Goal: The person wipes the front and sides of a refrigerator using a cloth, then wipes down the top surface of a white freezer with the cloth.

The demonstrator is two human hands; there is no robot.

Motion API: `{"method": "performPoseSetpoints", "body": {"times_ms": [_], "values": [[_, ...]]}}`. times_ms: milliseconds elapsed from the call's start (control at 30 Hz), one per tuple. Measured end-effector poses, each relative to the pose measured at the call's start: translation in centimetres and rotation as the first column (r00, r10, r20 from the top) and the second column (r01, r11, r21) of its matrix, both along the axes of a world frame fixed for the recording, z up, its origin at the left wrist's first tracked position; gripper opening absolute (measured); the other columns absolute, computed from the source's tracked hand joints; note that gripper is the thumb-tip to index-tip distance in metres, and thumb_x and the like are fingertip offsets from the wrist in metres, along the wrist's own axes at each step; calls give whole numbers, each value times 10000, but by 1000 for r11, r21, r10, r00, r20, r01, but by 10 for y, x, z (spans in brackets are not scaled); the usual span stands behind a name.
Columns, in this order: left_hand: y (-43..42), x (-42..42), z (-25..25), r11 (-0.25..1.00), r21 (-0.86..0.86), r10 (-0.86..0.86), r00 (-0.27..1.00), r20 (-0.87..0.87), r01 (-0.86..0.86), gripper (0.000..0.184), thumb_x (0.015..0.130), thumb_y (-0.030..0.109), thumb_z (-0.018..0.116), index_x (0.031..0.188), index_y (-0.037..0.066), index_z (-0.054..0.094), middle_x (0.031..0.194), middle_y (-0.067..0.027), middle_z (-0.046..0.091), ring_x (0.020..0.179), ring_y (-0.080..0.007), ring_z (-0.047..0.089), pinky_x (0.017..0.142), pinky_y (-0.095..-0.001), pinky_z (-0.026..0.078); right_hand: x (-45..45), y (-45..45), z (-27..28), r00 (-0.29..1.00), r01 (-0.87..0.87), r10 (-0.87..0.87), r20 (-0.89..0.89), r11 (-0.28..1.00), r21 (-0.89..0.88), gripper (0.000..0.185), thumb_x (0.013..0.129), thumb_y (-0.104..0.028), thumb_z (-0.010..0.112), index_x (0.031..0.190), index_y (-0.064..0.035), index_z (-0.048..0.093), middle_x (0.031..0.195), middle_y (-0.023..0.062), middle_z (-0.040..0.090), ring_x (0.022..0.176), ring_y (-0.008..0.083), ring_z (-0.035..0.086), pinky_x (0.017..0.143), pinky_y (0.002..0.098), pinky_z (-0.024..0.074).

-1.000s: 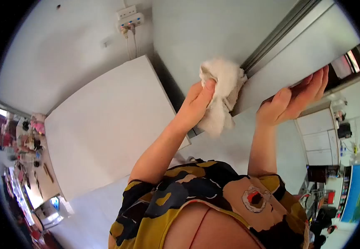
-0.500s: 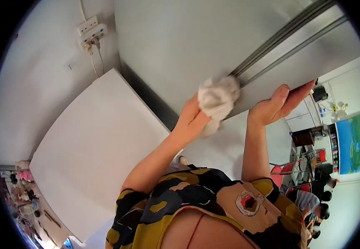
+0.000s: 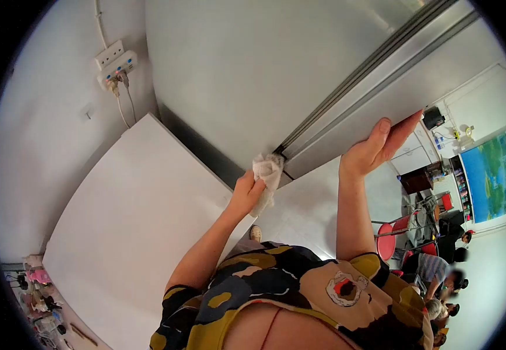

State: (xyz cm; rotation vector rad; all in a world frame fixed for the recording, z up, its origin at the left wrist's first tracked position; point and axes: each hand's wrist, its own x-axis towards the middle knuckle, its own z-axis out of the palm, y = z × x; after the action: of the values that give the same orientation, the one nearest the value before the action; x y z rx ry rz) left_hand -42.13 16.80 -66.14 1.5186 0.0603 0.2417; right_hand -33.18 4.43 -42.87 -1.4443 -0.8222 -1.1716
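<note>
My left hand [image 3: 246,195] is closed on a crumpled white cloth [image 3: 267,172]. The cloth touches the bottom end of the dark seam [image 3: 323,119] on a tall grey metallic appliance that looks like a fridge [image 3: 235,76]. On the right, my right hand [image 3: 365,153] lies along the edge of the appliance's door [image 3: 337,125], fingers stretched out and thumb apart. Part of its fingers is hidden by the door panel.
A large white tabletop [image 3: 130,227] stands left of the appliance. A power strip [image 3: 117,70] with plugged cords hangs on the wall. Red chairs [image 3: 386,240] and several seated people are at the right. Assorted small items [image 3: 43,300] lie at lower left.
My left hand has moved the cloth down and to the left along the seam to its lower end. My right hand stays at the door edge; the view has shifted slightly.
</note>
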Motion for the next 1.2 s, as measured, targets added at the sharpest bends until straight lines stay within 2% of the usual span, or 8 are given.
{"method": "performPoseSetpoints", "body": {"times_ms": [167, 333, 400, 500, 600, 767, 867, 1200], "values": [[-3, 7, 33, 1000, -12, 7, 993, 118, -5, 281, 897, 215, 516, 985, -46, 572, 891, -200, 609, 805, -268, 620, 718, -383, 487, 4, -4, -2, 999, 35, -35, -11, 999, 7, 621, 970, -173, 429, 1493, 53, 181, 1553, 165, 241, 1406, 258, 273, 1146, 373, 215], [0, 28, 174, 998, 24, -59, 773, 631, 57, 350, 945, 273, 471, 1104, -18, 583, 1058, -126, 640, 948, -201, 600, 832, -337, 474, 3, -2, -1, 999, 33, -32, -15, 999, 29, 635, 968, -194, 446, 1495, 47, 187, 1540, 159, 268, 1382, 249, 308, 1129, 370, 253], [-2, 36, 211, 993, 3, -87, 705, 704, 120, 364, 881, 215, 485, 1176, 17, 562, 1223, -183, 564, 1103, -388, 485, 1002, -433, 363, 3, -2, -2, 998, 23, -21, -51, 999, 47, 640, 966, -207, 451, 1496, 43, 193, 1538, 160, 273, 1377, 250, 315, 1120, 375, 272], [-4, 54, 206, 1000, 14, -17, 470, 883, 10, 357, 881, 208, 481, 1173, 24, 571, 1248, -186, 551, 1132, -387, 470, 1019, -444, 348, 2, -1, -2, 997, 74, -73, -15, 996, 46, 634, 966, -259, 456, 1468, 64, 243, 1483, 181, 300, 1375, 294, 300, 1126, 416, 220], [-7, 37, 155, 999, 54, -40, 750, 660, 5, 355, 877, 207, 486, 1169, 33, 586, 1261, -181, 551, 1134, -390, 470, 1033, -451, 339, 6, -1, -4, 998, 57, -57, -8, 996, 64, 621, 961, -242, 455, 1465, 58, 253, 1472, 174, 308, 1360, 282, 312, 1122, 408, 222], [-18, 12, 63, 998, 61, -7, 900, 436, -22, 357, 871, 176, 470, 1181, 41, 584, 1241, -179, 555, 1150, -390, 463, 1032, -453, 343, 5, -5, -4, 998, 64, -63, -20, 997, 51, 605, 959, -210, 453, 1468, 50, 254, 1479, 163, 299, 1360, 272, 310, 1121, 393, 226], [-16, 3, 72, 1000, -12, -18, 935, 355, 24, 361, 884, 195, 459, 1186, 40, 583, 1237, -186, 557, 1145, -397, 461, 1015, -462, 356, 3, -3, -4, 993, 120, -120, -9, 992, 33, 590, 957, -173, 443, 1470, 47, 252, 1476, 162, 298, 1359, 269, 310, 1124, 393, 224], [4, 49, 240, 981, 194, -153, 586, 796, -6, 430, 872, 238, 484, 1229, 11, 559, 1252, -200, 548, 1145, -405, 469, 1014, -465, 355, -1, -5, -14, 999, 45, -45, 18, 999, 9, 540, 927, -40, 403, 1444, 77, 301, 1523, 208, 246, 1413, 328, 253, 1141, 427, 219]]}}
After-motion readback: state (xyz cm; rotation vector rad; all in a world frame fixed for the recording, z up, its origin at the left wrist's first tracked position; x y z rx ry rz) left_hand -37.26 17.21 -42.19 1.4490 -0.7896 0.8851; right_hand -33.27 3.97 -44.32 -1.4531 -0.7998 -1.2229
